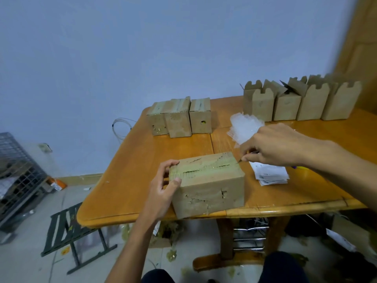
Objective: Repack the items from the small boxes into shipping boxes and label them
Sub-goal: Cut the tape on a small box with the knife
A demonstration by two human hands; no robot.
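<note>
Gripping taped box (208,180) at near table (142,160) edge with left hand (163,193); pinching thin blade (239,160) in right hand (277,148) at seam's right end; seemingly opening stage only; leaving three taped boxes (179,117), four open boxes (302,101), labels (271,174) lying unused.

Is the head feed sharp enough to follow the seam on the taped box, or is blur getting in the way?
Head view, centre: taped box and right hand read sharply, though the thin tool it pinches is barely resolved. Head view, edges: wire rack and door smear and bend. Lighting dim, flat, no glare.
</note>
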